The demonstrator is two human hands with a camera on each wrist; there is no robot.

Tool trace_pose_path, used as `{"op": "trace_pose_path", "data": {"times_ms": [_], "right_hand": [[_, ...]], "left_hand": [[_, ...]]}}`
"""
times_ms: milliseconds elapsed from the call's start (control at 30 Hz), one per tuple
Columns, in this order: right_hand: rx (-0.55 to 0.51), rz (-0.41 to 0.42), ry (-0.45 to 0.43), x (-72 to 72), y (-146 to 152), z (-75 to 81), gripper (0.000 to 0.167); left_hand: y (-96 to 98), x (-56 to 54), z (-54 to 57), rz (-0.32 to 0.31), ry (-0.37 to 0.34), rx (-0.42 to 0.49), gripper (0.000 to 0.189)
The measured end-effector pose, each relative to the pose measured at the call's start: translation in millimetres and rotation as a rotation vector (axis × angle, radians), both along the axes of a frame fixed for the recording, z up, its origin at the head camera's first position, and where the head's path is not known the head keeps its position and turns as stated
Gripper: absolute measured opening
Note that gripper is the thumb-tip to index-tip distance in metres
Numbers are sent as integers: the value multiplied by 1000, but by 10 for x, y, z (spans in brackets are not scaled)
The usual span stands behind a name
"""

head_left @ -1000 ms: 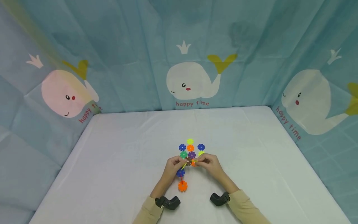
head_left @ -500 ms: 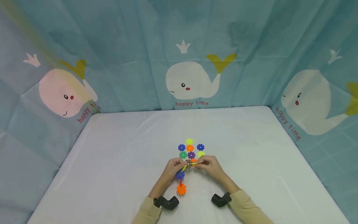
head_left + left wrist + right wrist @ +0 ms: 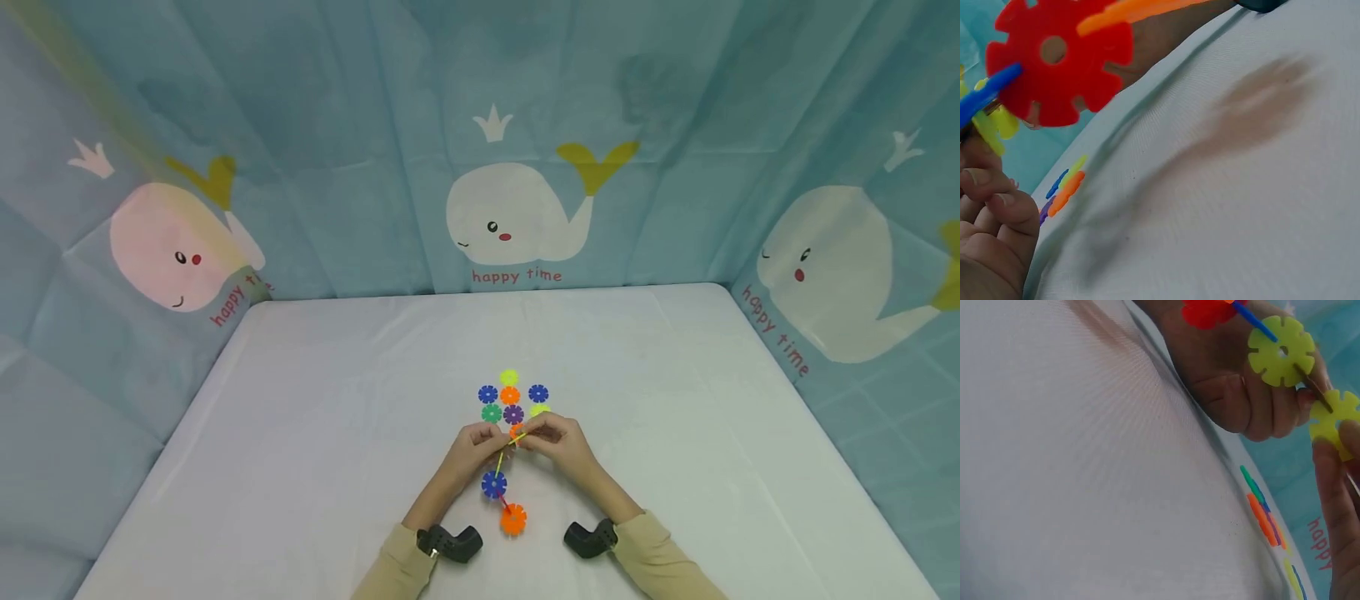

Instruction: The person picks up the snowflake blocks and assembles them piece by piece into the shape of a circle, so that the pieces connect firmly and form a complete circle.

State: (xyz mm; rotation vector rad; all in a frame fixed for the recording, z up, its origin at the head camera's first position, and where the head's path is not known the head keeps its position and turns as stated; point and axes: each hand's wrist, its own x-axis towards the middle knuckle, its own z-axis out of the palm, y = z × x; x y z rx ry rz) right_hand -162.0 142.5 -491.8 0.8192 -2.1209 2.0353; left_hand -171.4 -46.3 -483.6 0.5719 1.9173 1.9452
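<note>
A chain of interlocking notched discs hangs between the hands. My left hand [image 3: 474,450] grips it near the brown disc [image 3: 1313,387], mostly hidden by fingers in the head view. Finger and thumb of my right hand [image 3: 561,446] pinch the end yellow disc [image 3: 1324,428], which is joined to the brown one. Another yellow disc [image 3: 1282,351] sits on the brown disc's other side. Below it follow a blue disc [image 3: 494,484], a red disc [image 3: 1054,59] seen nearly edge-on from the head, and an orange disc [image 3: 513,520] at the bottom.
Beyond the hands, several loose discs lie flat on the white table [image 3: 337,417], among them a green disc [image 3: 491,413], a purple disc [image 3: 513,415] and a blue disc [image 3: 538,393]. A loose orange disc [image 3: 517,432] lies partly behind the fingers. Blue curtains [image 3: 337,208] stand around the table.
The chain's lower end has swung toward me and to the right. The brown disc, facing the head camera before, has turned nearly edge-on; the right hand's yellow disc now slants. Both hands keep their hold.
</note>
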Motion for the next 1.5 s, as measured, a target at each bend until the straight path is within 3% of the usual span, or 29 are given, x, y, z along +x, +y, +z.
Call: {"op": "trace_pose_path", "data": {"times_ms": [133, 300, 500, 633, 833, 1033, 1167, 1300, 1400, 1500], "right_hand": [[128, -97, -18, -38, 25, -98, 14], [319, -133, -93, -80, 53, -247, 18], [533, -187, 82, -94, 54, -286, 14], [583, -161, 153, -100, 61, -269, 10], [632, -166, 215, -96, 87, -290, 29], [654, -168, 179, -86, 69, -272, 28], [644, -171, 129, -97, 50, -259, 26], [556, -167, 2, -112, 58, -274, 24], [344, -161, -180, -100, 81, -222, 18], [40, -158, -322, -122, 123, -211, 16]], "left_hand": [[-7, 1, 7, 22, 19, 21, 21], [-6, 7, 20, 42, 17, 27, 21], [-14, 17, 38, 105, 6, 53, 24], [-12, 18, 43, 141, -3, 60, 26], [-4, 16, 36, 155, -20, 64, 26], [-10, 22, 58, 175, -23, 58, 23], [-12, 13, 70, 198, -30, 61, 22], [-8, 5, 58, 216, -39, 68, 22], [-5, -15, 3, 220, -42, 82, 23], [-5, -55, -86, 220, -57, 94, 24]]}}
